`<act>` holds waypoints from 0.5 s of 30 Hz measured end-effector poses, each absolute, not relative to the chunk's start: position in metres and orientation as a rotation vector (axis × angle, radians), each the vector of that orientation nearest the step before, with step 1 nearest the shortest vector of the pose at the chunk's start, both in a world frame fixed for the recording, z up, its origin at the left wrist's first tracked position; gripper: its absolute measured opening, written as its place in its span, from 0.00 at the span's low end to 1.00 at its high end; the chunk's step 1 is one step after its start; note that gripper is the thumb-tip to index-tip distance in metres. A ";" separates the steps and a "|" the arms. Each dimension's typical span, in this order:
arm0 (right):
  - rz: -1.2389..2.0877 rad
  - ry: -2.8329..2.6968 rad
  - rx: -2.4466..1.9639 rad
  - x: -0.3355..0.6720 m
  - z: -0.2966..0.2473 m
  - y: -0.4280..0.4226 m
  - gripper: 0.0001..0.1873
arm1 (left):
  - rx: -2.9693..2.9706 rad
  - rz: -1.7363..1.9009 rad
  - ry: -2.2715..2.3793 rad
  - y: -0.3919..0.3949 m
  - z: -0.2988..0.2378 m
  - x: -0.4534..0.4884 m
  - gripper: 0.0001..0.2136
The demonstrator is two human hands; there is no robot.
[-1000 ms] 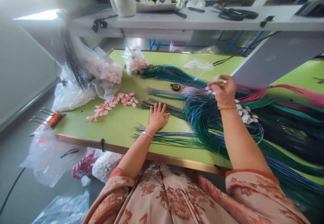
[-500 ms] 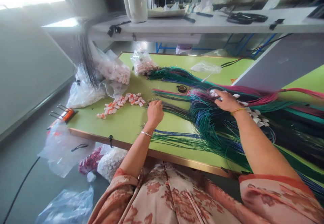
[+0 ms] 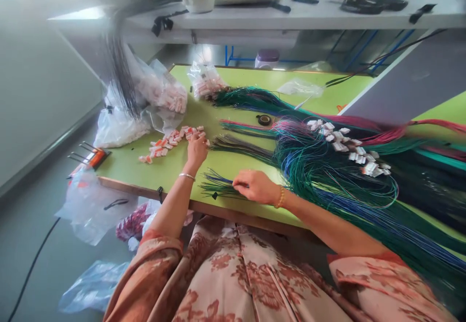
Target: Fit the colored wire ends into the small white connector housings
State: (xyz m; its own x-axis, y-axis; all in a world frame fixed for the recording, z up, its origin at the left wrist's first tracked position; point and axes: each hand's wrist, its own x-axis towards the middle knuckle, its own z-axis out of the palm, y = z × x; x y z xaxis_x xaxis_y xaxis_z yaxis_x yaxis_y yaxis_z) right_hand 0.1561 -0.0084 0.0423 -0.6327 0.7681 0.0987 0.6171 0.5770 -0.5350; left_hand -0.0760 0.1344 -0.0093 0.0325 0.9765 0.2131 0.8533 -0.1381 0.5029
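Note:
My left hand [image 3: 197, 148] reaches to the right end of a scatter of small white-and-orange connectors [image 3: 171, 143] on the green table [image 3: 171, 166]; its fingers curl down onto them, and what they grip is hidden. My right hand [image 3: 255, 186] lies near the table's front edge, fingers pinched on the ends of a fan of blue and green wires [image 3: 218, 188]. A thick mass of green, blue and pink wires [image 3: 327, 176] spreads to the right, with white connectors [image 3: 349, 147] lying on top of it.
Clear plastic bags of connectors [image 3: 163, 96] sit at the table's back left, another bag [image 3: 206, 84] behind. A tape roll [image 3: 264, 119] lies mid-table. A shelf [image 3: 291, 18] hangs overhead. More bags [image 3: 91, 210] lie on the floor at left. A grey divider [image 3: 407, 84] stands right.
My right hand left the white connectors on the wire pile and came down to the blue and green wire ends at the front edge. My left hand moved left to the orange-white connectors.

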 end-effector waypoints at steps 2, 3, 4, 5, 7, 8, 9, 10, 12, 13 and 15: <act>0.687 -2.614 -1.195 0.140 0.033 -0.013 0.09 | 2.060 0.796 1.903 0.133 -0.012 -0.080 0.09; 0.687 -2.660 -1.215 0.134 0.030 -0.014 0.09 | 2.054 0.811 1.904 0.132 -0.013 -0.083 0.08; 0.682 -2.696 -1.227 0.129 0.029 -0.015 0.10 | 2.049 0.830 1.897 0.131 -0.014 -0.085 0.08; 0.670 -2.724 -1.235 0.124 0.029 -0.016 0.11 | 2.041 0.855 1.889 0.130 -0.014 -0.087 0.07; 0.631 -2.769 -1.253 0.115 0.029 -0.017 0.12 | 2.019 0.920 1.874 0.127 -0.015 -0.090 0.07; 0.610 -2.791 -1.265 0.110 0.029 -0.017 0.13 | 2.001 0.959 1.870 0.125 -0.014 -0.091 0.08; 0.592 -2.812 -1.278 0.106 0.028 -0.017 0.13 | 1.977 1.003 1.866 0.123 -0.014 -0.093 0.10; 0.575 -2.833 -1.287 0.102 0.027 -0.017 0.14 | 1.949 1.050 1.859 0.121 -0.013 -0.094 0.12; 0.531 -2.868 -1.287 0.096 0.025 -0.018 0.14 | 1.879 1.148 1.834 0.117 -0.011 -0.099 0.14; 0.501 -2.882 -1.279 0.094 0.023 -0.019 0.14 | 1.831 1.190 1.812 0.115 -0.010 -0.101 0.14; 0.443 -2.897 -1.268 0.093 0.021 -0.020 0.13 | 1.688 1.253 1.745 0.111 -0.008 -0.107 0.13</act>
State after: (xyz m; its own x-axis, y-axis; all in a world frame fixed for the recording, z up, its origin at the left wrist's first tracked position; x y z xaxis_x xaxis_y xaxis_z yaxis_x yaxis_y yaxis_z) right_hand 0.0929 -0.0199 0.0215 -0.6836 0.7127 -0.1570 0.7271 0.6465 -0.2311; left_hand -0.1065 0.1113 -0.0076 -0.1854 0.9391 0.2893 0.5742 -0.1354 0.8075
